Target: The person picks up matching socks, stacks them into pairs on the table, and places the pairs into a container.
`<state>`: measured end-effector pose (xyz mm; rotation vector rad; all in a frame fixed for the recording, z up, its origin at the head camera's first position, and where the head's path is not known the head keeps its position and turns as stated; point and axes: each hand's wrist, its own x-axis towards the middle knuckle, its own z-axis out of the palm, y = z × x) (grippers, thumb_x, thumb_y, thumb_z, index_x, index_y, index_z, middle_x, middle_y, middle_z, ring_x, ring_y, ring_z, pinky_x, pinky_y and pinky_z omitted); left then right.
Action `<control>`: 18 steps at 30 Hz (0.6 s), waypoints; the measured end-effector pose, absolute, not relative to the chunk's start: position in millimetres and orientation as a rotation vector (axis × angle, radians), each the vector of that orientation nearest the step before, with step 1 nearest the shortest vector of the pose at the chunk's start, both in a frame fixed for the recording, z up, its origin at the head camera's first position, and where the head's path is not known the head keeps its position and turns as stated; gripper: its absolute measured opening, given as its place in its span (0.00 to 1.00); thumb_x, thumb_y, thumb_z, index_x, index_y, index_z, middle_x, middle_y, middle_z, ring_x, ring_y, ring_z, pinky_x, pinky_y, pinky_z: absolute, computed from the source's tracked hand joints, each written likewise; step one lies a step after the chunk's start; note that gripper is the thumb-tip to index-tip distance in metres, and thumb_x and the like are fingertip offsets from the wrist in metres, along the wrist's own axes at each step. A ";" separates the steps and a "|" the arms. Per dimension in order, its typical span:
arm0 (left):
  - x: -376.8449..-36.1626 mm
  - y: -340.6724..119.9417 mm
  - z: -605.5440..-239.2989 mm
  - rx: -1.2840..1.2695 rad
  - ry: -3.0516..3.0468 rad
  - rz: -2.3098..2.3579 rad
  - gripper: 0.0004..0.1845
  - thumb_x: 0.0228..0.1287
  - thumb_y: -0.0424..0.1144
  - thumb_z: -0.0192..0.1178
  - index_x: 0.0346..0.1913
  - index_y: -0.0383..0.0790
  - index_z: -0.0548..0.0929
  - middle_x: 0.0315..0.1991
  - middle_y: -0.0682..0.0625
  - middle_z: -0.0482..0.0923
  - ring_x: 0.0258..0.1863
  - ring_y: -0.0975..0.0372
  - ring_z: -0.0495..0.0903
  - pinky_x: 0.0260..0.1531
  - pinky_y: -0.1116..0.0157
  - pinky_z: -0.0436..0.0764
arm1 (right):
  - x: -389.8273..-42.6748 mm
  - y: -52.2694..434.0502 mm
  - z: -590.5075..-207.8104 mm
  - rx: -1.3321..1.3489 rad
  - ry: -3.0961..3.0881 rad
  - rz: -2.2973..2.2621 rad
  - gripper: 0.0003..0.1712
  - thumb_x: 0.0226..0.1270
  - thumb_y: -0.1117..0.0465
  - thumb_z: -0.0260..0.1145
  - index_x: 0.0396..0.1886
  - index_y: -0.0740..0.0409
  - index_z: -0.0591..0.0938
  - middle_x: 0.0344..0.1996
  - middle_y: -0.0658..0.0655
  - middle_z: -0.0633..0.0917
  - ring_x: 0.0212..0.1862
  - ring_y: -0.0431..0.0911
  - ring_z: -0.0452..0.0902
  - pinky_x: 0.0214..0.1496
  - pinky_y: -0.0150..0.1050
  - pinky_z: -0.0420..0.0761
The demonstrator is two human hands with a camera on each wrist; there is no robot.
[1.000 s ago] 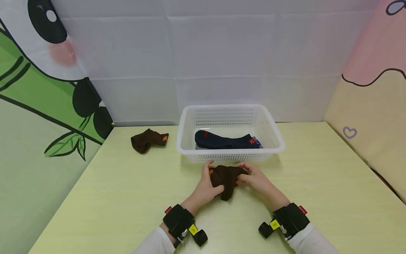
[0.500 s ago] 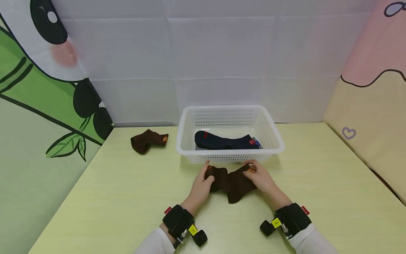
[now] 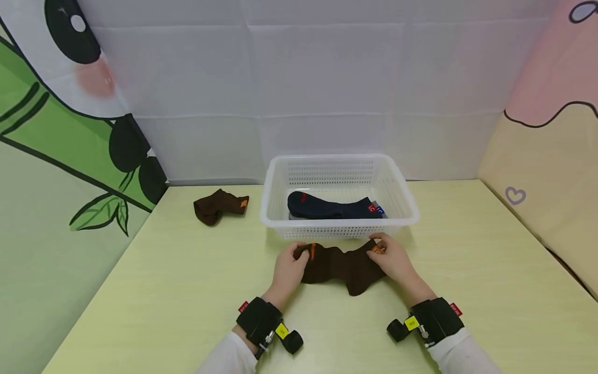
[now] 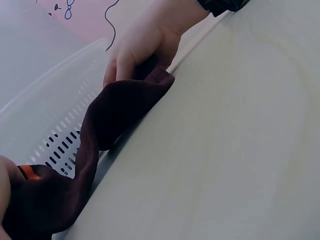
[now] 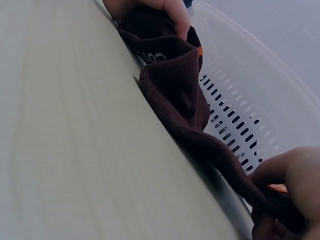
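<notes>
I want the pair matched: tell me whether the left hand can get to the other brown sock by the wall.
Probably yes: bare table lies between the left hand and that sock, but it now grips the stretched sock.

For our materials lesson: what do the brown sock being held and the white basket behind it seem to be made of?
Brown sock: soft knitted fabric, matte; it sags and creases between the hands. White basket: probably moulded plastic, smooth and slightly glossy, with rigid walls pierced by regular slots.
</notes>
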<state>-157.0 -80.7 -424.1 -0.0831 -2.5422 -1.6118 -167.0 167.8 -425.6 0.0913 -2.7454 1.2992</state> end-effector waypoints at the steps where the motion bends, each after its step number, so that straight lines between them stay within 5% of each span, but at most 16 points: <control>1: -158.2 -81.9 -424.3 -0.088 -2.543 -1.597 0.11 0.63 0.33 0.54 0.45 0.33 0.81 0.45 0.41 0.82 0.47 0.51 0.79 0.49 0.53 0.76 | -167.5 168.3 -425.9 0.089 -2.743 1.295 0.21 0.56 0.66 0.66 0.51 0.64 0.76 0.30 0.62 0.81 0.32 0.48 0.73 0.36 0.39 0.71; 13: -164.1 -89.1 -428.2 -0.074 -2.439 -1.664 0.17 0.62 0.28 0.53 0.54 0.36 0.75 0.44 0.39 0.77 0.38 0.54 0.74 0.38 0.61 0.72 | -168.4 178.7 -426.4 0.088 -2.762 1.258 0.21 0.56 0.66 0.67 0.50 0.67 0.77 0.30 0.62 0.82 0.32 0.48 0.74 0.36 0.39 0.72; 18: -165.1 -89.2 -428.2 -0.109 -2.384 -1.674 0.10 0.60 0.24 0.49 0.39 0.32 0.81 0.47 0.38 0.73 0.44 0.51 0.73 0.46 0.57 0.71 | -168.8 182.4 -425.5 0.090 -2.768 1.266 0.22 0.55 0.65 0.68 0.50 0.68 0.77 0.29 0.62 0.82 0.31 0.47 0.74 0.35 0.39 0.72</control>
